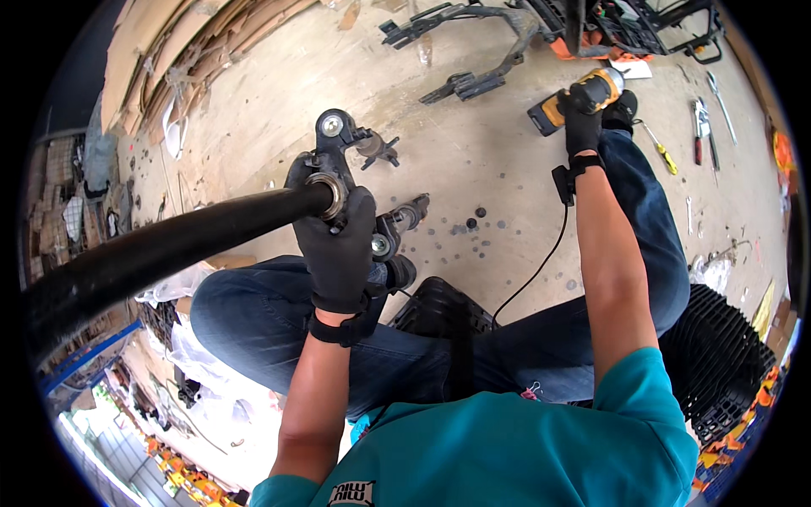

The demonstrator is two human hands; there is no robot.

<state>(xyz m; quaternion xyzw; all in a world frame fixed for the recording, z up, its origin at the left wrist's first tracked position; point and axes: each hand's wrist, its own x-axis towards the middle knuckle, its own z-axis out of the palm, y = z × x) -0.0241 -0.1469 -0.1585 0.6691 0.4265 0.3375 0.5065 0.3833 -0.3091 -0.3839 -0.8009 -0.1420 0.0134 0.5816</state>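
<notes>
My left hand, in a black glove, is wrapped round the lower end of a thick black metal tube that slants in from the left. At that end sits a black clamp bracket with bolted arms and a shiny metal ring round the tube. Short stub pieces stick out from the bracket's upper and lower arms. My gloved right hand is closed on a yellow and black cordless impact driver, held above the floor near my right shoe. The driver's nose points up and right, away from the bracket.
Black frame parts lie on the far floor. At right are a yellow screwdriver, pliers and a long wrench. Stacked cardboard stands far left. A black plastic basket is beside my right leg. A cable hangs from my right wrist.
</notes>
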